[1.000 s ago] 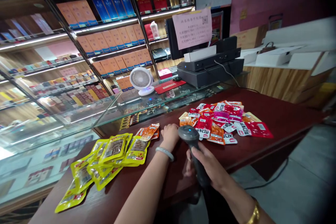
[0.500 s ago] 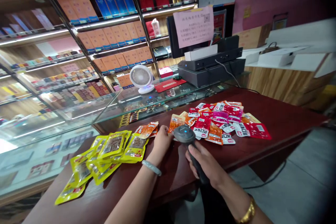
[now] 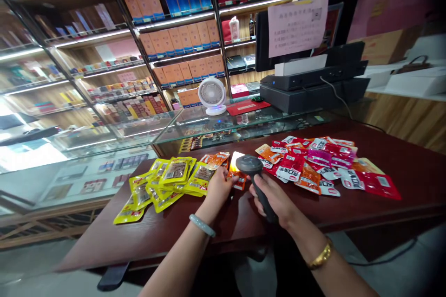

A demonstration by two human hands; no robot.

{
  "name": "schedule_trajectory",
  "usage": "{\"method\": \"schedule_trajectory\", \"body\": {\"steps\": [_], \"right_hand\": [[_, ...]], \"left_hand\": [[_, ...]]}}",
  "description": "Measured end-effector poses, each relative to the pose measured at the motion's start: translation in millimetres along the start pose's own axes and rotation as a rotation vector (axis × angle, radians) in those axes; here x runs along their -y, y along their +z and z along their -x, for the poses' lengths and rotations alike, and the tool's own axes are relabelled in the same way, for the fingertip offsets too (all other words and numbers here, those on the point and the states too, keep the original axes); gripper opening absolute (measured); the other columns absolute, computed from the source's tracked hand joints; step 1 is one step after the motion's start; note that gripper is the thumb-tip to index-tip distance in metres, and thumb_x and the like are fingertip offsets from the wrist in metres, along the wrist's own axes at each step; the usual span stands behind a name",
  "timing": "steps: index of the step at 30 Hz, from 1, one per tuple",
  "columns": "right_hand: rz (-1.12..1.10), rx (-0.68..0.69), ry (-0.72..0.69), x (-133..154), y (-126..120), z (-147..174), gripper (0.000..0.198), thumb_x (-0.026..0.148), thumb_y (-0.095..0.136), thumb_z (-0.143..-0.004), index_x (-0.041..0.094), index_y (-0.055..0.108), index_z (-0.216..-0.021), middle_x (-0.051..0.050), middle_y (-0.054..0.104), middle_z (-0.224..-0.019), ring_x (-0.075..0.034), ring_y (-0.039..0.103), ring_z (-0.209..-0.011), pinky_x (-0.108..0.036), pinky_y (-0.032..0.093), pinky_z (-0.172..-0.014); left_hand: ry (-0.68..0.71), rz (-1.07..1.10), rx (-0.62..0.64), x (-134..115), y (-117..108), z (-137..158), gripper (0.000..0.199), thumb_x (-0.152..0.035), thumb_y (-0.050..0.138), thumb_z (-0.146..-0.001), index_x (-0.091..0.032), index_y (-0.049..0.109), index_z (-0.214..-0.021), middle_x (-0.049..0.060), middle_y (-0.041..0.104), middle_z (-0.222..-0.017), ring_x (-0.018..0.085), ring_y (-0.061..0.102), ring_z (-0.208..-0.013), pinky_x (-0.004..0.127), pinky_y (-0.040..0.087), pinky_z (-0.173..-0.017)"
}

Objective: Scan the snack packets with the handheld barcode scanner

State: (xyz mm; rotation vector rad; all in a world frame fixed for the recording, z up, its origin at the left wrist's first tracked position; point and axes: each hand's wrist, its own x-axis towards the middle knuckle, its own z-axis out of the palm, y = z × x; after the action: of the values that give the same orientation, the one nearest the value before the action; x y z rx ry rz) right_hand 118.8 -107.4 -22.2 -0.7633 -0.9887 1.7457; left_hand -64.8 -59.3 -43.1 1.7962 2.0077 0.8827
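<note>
Left hand [image 3: 219, 189], fingers closed on orange packet [image 3: 240, 183] near desk's [image 3: 163, 233] far edge, right hand [image 3: 274, 197] wrapped round black scanner [image 3: 251, 165], red packets [image 3: 291, 164] with Chinese lettering, pink notice [image 3: 298, 25] blurred, white glow on orange packet new since earlier frame

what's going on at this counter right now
A person's right hand grips a dark grey handheld scanner, its head close to a small orange plastic packet that is brightly lit. The left hand has its fingers on that packet; whether they pinch it is unclear. On the dark red-brown table, a pile of yellow plastic packets lies to the left, and a mixed heap of red, orange and pink packets to the right.
</note>
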Motion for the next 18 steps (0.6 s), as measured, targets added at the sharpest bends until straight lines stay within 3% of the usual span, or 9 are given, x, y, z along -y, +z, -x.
{"method": "schedule_trajectory", "body": {"steps": [5, 10, 14, 18], "right_hand": [[-0.005, 0.000, 0.024, -7, -2, 1, 0.042, 0.060, 0.061, -0.083, 0.023, 0.049, -0.097, 0.011, 0.049, -0.060, -0.004, 0.041, -0.031, -0.014, 0.031, -0.028], [-0.015, 0.004, 0.031, -5, -14, 11, 0.041, 0.060, 0.061, -0.083, 0.023, 0.048, -0.097, 0.011, 0.049, -0.061, -0.003, 0.039, -0.032, -0.015, 0.031, -0.029], [-0.016, -0.008, 0.007, 3, -28, 18, 0.039, 0.059, 0.060, -0.084, 0.023, 0.047, -0.094, 0.010, 0.050, -0.064, -0.003, 0.040, -0.034, -0.016, 0.032, -0.031], [-0.009, -0.017, -0.002, 8, -38, 20, 0.038, 0.058, 0.059, -0.086, 0.024, 0.049, -0.098, 0.009, 0.050, -0.066, -0.004, 0.041, -0.035, -0.016, 0.032, -0.032]], "left_hand": [[-0.083, -0.074, -0.025, 9, -4, -10, 0.031, -0.045, 0.065, -0.080, -0.022, 0.049, -0.095, 0.001, 0.066, -0.081, 0.017, 0.062, -0.074, 0.025, 0.039, -0.063], [-0.183, -0.312, -0.097, 3, -26, -26, 0.039, -0.046, 0.059, -0.083, -0.022, 0.049, -0.112, 0.008, 0.070, -0.096, 0.026, 0.066, -0.089, 0.031, 0.042, -0.070], [-0.124, -0.589, -0.143, -3, -36, -28, 0.039, -0.044, 0.057, -0.084, -0.017, 0.053, -0.112, 0.014, 0.067, -0.104, 0.033, 0.061, -0.102, 0.039, 0.042, -0.082], [-0.014, -0.710, -0.290, -17, -23, -26, 0.045, -0.047, 0.061, -0.080, -0.017, 0.056, -0.112, 0.016, 0.061, -0.118, 0.035, 0.051, -0.113, 0.043, 0.038, -0.092]]}}
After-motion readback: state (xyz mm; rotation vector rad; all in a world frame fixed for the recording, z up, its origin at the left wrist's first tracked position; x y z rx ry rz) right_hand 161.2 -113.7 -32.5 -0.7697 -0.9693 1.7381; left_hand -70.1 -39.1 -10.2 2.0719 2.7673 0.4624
